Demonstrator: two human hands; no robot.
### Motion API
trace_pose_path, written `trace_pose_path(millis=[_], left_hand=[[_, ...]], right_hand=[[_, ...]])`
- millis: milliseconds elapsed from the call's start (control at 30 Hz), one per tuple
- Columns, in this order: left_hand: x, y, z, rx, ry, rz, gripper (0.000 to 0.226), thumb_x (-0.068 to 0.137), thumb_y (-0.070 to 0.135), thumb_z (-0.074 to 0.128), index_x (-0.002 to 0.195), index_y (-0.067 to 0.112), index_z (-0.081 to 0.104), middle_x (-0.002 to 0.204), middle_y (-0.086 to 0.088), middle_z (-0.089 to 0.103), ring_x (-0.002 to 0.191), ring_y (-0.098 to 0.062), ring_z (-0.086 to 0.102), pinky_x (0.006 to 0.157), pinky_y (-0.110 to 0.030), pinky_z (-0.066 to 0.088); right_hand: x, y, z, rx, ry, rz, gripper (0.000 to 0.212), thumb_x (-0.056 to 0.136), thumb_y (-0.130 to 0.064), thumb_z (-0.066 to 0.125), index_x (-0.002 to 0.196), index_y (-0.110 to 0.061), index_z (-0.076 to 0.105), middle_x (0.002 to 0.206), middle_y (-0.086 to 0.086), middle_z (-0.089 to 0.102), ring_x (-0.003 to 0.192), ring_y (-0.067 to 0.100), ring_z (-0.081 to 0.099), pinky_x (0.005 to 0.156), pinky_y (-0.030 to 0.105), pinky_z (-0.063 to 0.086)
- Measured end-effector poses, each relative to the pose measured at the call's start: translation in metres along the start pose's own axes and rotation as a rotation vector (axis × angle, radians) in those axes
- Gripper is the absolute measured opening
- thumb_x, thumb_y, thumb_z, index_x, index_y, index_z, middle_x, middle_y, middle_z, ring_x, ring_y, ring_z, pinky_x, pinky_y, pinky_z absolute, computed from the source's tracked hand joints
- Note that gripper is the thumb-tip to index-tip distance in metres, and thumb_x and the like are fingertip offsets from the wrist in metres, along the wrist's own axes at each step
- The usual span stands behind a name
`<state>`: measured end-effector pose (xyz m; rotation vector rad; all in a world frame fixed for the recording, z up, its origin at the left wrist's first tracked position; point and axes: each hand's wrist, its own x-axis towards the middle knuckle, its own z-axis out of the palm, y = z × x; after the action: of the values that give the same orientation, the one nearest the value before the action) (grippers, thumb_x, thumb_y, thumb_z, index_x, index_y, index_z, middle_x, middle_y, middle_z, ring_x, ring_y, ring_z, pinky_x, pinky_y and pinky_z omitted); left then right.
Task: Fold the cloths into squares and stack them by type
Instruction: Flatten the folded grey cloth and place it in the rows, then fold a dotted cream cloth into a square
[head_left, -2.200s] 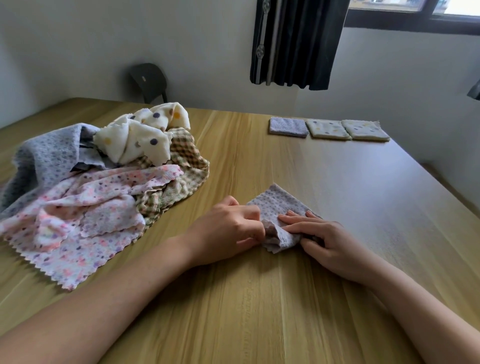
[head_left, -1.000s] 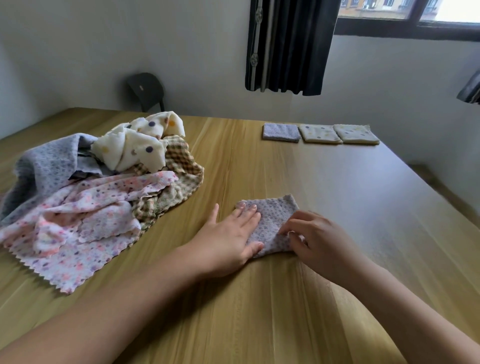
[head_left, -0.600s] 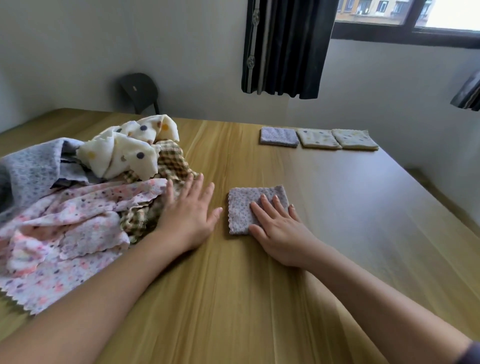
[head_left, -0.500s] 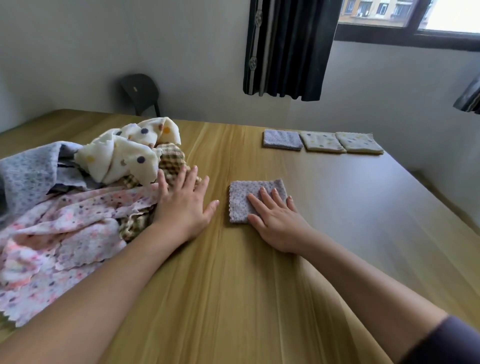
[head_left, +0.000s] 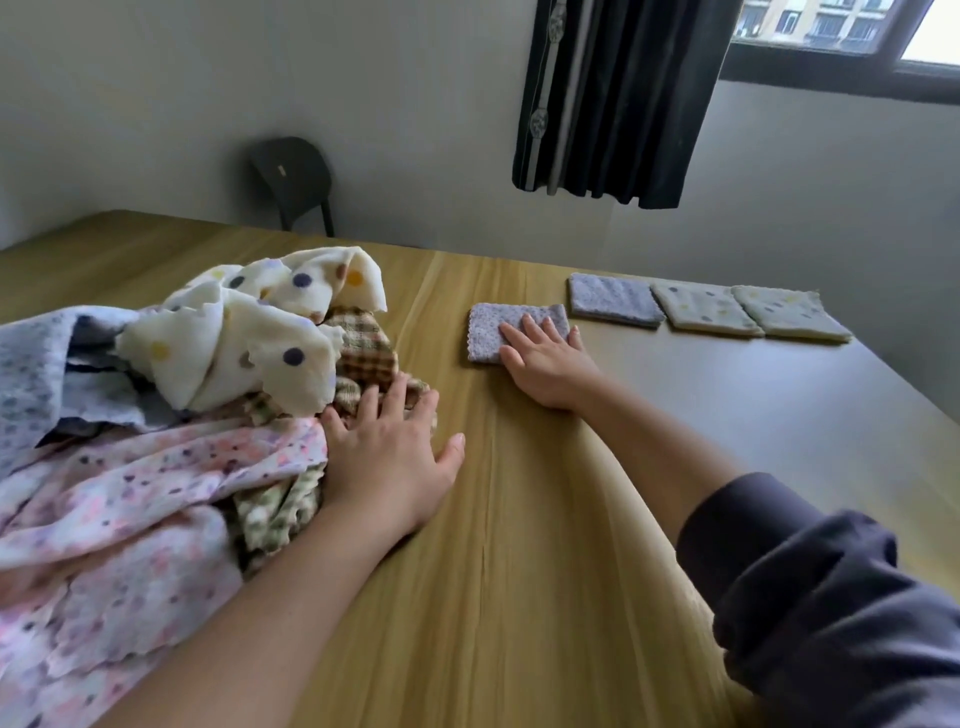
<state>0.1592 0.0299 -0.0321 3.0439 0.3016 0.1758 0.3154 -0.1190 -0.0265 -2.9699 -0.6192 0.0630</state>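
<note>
Pushed far across the table since half a second ago: the folded lilac square (head_left: 498, 330) now lies just beside the lilac stack (head_left: 613, 306), a narrow strip of wood between them. It lies flat, scalloped edge to the left.

Right hand (head_left: 548, 361) rests flat on the near right part of the square. Fingers straight and slightly apart, palm down, nothing curled round the cloth. Arm stretched well forward, dark sleeve (head_left: 831, 597) bunched above the forearm.

Left hand (head_left: 387, 457) sits at the right edge of the unfolded heap, about where it was. Fingers spread wide and straight. Fingertips lie on the checked cloth (head_left: 363, 353), thumb out toward the bare wood. It holds nothing.

Heap, on the left of the table:
- cream spotted cloth (head_left: 244, 338) on top, crumpled
- checked cloth under it, brown and green
- pink flowered cloth (head_left: 130, 509) spread nearest the person, zigzag edge
- grey-blue cloth (head_left: 36, 358) at the far left

Row at the far right of the table: lilac stack, then cream stack (head_left: 704, 314), then second cream stack (head_left: 789, 319), the three set edge to edge.

Wooden table (head_left: 545, 571), pale grain running away from the person. Dark chair (head_left: 293, 176) behind it against the wall. Black curtain (head_left: 618, 98) hangs beside a window (head_left: 841, 31) at upper right.
</note>
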Motion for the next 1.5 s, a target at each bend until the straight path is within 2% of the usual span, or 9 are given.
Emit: trace_pose_path(millis=[367,733,833,967,1100,1167,1267,1367,1500], left_hand=[[0.004,0.0,0.002,-0.001,0.025,0.005,0.06,0.092,0.06,0.025,0.147,0.036,0.018,0.159,0.004,0.005,0.144,-0.02,0.009,0.11,-0.055,0.012],[0.005,-0.001,0.006,-0.008,0.015,-0.01,0.061,0.092,0.059,0.024,0.147,0.036,0.015,0.16,0.004,0.001,0.145,-0.021,0.006,0.11,-0.055,0.01],[0.005,0.0,0.007,-0.016,0.013,-0.009,0.06,0.092,0.059,0.025,0.146,0.035,0.018,0.159,0.003,0.003,0.144,-0.021,0.007,0.11,-0.054,0.01],[0.006,0.0,0.009,-0.028,0.077,-0.002,0.054,0.091,0.056,0.03,0.14,0.032,0.032,0.155,0.006,0.019,0.139,-0.018,0.02,0.107,-0.05,0.014],[0.0,0.001,0.005,0.014,0.165,0.0,0.052,0.089,0.053,0.028,0.126,0.026,0.053,0.137,0.005,0.048,0.124,-0.018,0.043,0.103,-0.049,0.019],[-0.004,0.001,0.0,-0.006,0.284,0.019,0.054,0.085,0.05,0.025,0.109,0.021,0.063,0.11,0.001,0.065,0.101,-0.022,0.058,0.092,-0.047,0.032],[-0.005,-0.008,-0.014,-0.017,0.514,0.067,0.034,0.085,0.035,0.036,0.095,0.015,0.061,0.082,-0.003,0.066,0.077,-0.027,0.061,0.076,-0.04,0.042],[0.001,-0.028,-0.035,-0.029,0.681,0.022,0.015,0.077,0.016,0.057,0.091,0.011,0.058,0.09,-0.008,0.059,0.081,-0.029,0.056,0.07,-0.039,0.042],[-0.003,-0.055,-0.042,-0.001,0.586,-0.241,0.041,0.076,0.011,0.067,0.114,0.011,0.053,0.121,-0.015,0.051,0.103,-0.035,0.05,0.082,-0.045,0.039]], right_hand=[[0.083,0.018,-0.013,-0.025,0.007,0.078,0.051,0.101,-0.039,0.011,0.148,-0.024,0.023,0.157,0.007,0.017,0.146,0.031,0.006,0.115,0.057,-0.007],[0.114,0.02,-0.013,0.006,0.015,0.091,0.051,0.101,-0.04,0.012,0.147,-0.024,0.025,0.158,0.01,0.014,0.147,0.032,0.001,0.113,0.06,-0.009],[0.104,0.005,-0.017,0.075,0.103,0.038,0.051,0.102,-0.036,0.016,0.151,-0.024,0.017,0.16,0.006,0.007,0.147,0.025,-0.003,0.114,0.056,-0.01],[0.071,-0.024,-0.022,0.22,0.144,-0.164,0.05,0.1,-0.031,0.027,0.15,-0.023,0.024,0.159,0.002,0.014,0.148,0.019,0.0,0.116,0.053,-0.007],[0.019,-0.043,-0.028,0.306,0.143,-0.259,0.048,0.101,-0.029,0.03,0.148,-0.023,0.028,0.158,-0.001,0.019,0.147,0.014,0.004,0.117,0.049,-0.005],[-0.009,-0.047,-0.026,0.347,0.125,-0.242,0.047,0.101,-0.028,0.03,0.148,-0.023,0.029,0.158,-0.001,0.019,0.147,0.014,0.004,0.118,0.048,-0.004],[-0.052,-0.045,-0.015,0.366,0.073,-0.198,0.046,0.102,-0.028,0.03,0.148,-0.025,0.028,0.158,-0.002,0.019,0.147,0.014,0.004,0.118,0.048,-0.003],[-0.093,-0.036,-0.005,0.374,0.018,-0.165,0.046,0.102,-0.028,0.03,0.148,-0.027,0.028,0.159,-0.003,0.018,0.147,0.014,0.004,0.117,0.047,-0.001],[-0.147,-0.029,0.003,0.314,0.003,-0.174,0.045,0.103,-0.034,0.029,0.147,-0.028,0.031,0.158,-0.004,0.021,0.147,0.014,0.006,0.119,0.044,-0.002]])
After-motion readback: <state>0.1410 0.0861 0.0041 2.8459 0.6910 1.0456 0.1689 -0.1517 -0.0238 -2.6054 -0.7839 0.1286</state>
